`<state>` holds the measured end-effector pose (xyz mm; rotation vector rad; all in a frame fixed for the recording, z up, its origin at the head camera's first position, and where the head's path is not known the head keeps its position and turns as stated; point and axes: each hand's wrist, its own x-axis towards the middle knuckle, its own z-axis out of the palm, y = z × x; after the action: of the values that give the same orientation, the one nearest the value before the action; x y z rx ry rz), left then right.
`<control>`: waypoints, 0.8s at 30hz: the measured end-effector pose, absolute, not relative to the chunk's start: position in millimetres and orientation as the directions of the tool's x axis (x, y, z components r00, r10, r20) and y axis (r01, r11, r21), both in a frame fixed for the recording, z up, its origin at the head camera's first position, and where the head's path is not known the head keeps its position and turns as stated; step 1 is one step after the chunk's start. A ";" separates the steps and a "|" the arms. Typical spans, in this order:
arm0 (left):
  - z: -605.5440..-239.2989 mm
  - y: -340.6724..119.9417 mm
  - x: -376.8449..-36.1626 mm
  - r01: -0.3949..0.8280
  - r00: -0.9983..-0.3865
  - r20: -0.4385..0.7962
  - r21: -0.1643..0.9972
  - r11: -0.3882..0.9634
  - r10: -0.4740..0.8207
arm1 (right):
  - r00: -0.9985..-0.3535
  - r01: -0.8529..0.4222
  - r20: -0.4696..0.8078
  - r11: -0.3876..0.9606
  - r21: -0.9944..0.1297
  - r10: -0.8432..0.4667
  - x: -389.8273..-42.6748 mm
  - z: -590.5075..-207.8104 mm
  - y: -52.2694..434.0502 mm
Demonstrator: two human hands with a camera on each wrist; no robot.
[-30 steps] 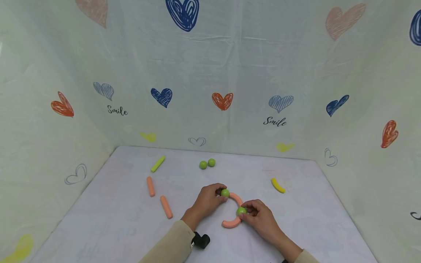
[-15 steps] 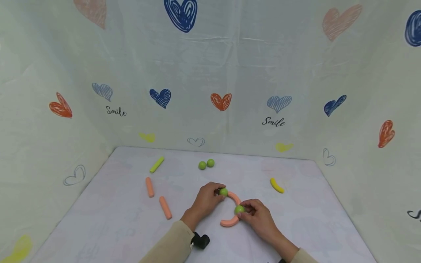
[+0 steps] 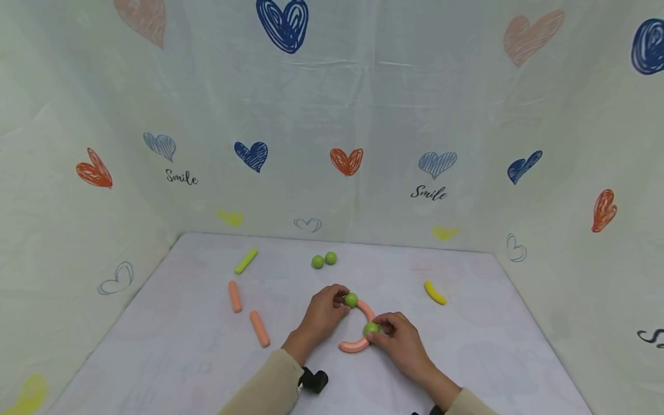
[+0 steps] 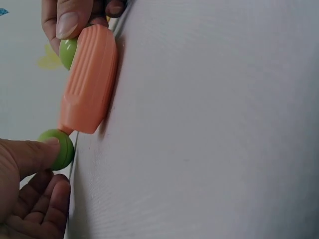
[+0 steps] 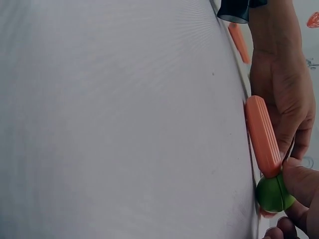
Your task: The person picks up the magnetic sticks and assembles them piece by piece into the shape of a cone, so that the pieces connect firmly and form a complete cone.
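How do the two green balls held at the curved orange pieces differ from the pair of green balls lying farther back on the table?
The held green balls sit apart, one at each end of a curved orange piece; the loose pair lies side by side. The left hand and right hand pinch the held ones; nothing touches the pair. All four look alike in colour and size.

Left hand [image 3: 320, 316] pinches a far green ball [image 3: 351, 300]; right hand [image 3: 399, 343] pinches a nearer green ball [image 3: 370, 329], both on the orange arcs [image 3: 358, 328].
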<state>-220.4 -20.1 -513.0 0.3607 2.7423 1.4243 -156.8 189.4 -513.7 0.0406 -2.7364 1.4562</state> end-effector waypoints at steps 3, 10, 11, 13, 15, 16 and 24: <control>-511.4 -21.4 -216.1 0.185 -0.974 0.074 0.804 0.565 0.213 | -0.999 -0.044 0.050 0.571 -0.820 -0.006 -157.5 -514.0 187.2; -507.4 -27.4 -199.8 0.182 -0.974 0.056 0.773 0.607 0.220 | -0.998 -0.050 0.056 0.585 -0.810 -0.008 -157.7 -513.1 185.1; -506.6 -29.0 -196.6 0.187 -0.971 0.052 0.773 0.607 0.233 | -0.998 -0.049 0.055 0.586 -0.809 -0.007 -157.7 -513.1 184.8; -505.7 -32.5 -190.6 0.210 -0.961 0.053 0.776 0.595 0.271 | -0.998 -0.048 0.055 0.588 -0.807 -0.006 -157.9 -512.9 184.4; -505.2 -35.9 -184.7 0.237 -0.946 0.052 0.781 0.578 0.319 | -0.999 -0.046 0.054 0.593 -0.804 -0.004 -158.1 -513.0 183.9; -505.0 -37.5 -181.7 0.250 -0.938 0.050 0.784 0.569 0.344 | -0.999 -0.046 0.054 0.594 -0.803 -0.003 -158.2 -512.9 183.6; -509.3 -44.3 -165.5 0.386 -0.878 0.078 0.698 0.603 0.472 | -0.999 -0.045 0.054 0.615 -0.788 -0.004 -156.6 -512.1 181.2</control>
<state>-165.5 -44.3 -509.3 0.7283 2.7084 1.1381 -156.6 181.2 -512.1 0.0417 -2.7808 1.3583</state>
